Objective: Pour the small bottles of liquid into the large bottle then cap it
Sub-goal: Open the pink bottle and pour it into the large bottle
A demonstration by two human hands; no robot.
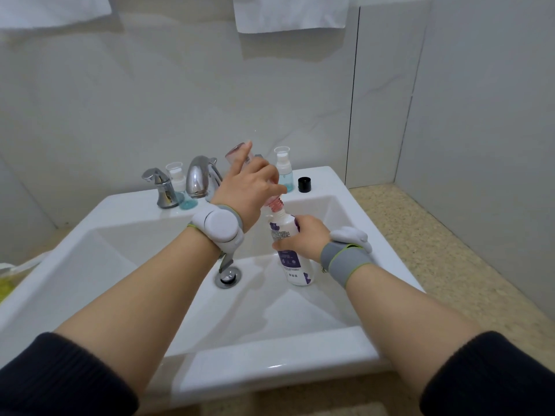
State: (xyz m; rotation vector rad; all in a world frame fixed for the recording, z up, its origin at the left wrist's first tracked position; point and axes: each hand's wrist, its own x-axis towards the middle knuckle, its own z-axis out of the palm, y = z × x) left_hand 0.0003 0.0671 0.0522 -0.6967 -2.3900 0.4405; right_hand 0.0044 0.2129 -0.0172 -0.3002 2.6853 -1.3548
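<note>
Large bottle [295,256]: one, white with purple label, standing nearly upright in the sink basin [150,250], mouth up, gripped around its middle by the right hand [303,237]. The left hand [249,187] clasps one small pink bottle [240,151], upended, its threaded neck at the large bottle's mouth. Two small blue pump bottles [283,168] and one black cap [305,184] stand on the far rim.

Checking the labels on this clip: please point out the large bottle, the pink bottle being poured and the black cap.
large bottle [289,259]: head view, on its purple label below the right hand.
pink bottle [274,203]: head view, on its threaded neck.
black cap [305,184]: head view, on its side wall.
</note>
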